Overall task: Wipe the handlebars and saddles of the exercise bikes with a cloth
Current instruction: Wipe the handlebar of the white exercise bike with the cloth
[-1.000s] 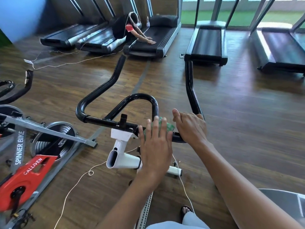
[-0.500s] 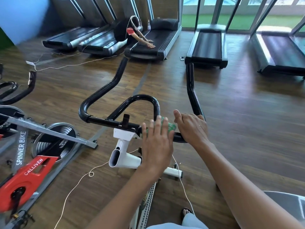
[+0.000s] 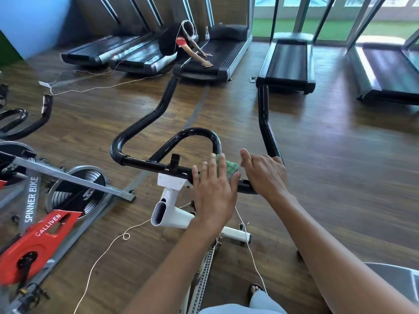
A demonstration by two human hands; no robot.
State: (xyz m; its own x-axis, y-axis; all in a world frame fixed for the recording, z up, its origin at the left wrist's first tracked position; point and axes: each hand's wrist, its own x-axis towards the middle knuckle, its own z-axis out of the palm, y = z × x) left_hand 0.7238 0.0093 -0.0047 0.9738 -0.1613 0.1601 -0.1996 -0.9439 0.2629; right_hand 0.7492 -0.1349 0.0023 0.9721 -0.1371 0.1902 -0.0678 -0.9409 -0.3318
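Note:
The white exercise bike's black handlebar point(image 3: 145, 163) runs across the middle of the view, with two long horns reaching away from me. My left hand point(image 3: 213, 196) lies over the bar's centre with its fingers straight, pressing a green cloth point(image 3: 230, 168) onto the bar. The cloth shows only past my fingertips. Just to the right, my right hand point(image 3: 266, 175) grips the bar at the base of the right horn point(image 3: 264, 118), with the thumb sticking up. No saddle is in view.
A red and grey spinner bike point(image 3: 34, 236) stands close on the left. Thin white cables point(image 3: 102, 252) trail over the wooden floor. Several treadmills point(image 3: 286, 64) line the far wall, and a person point(image 3: 179, 41) leans on one. A grey object point(image 3: 399, 279) sits at bottom right.
Both hands stay in almost the same place on the handlebar. My head has shifted slightly, so the whole scene sits a little lower and to the right.

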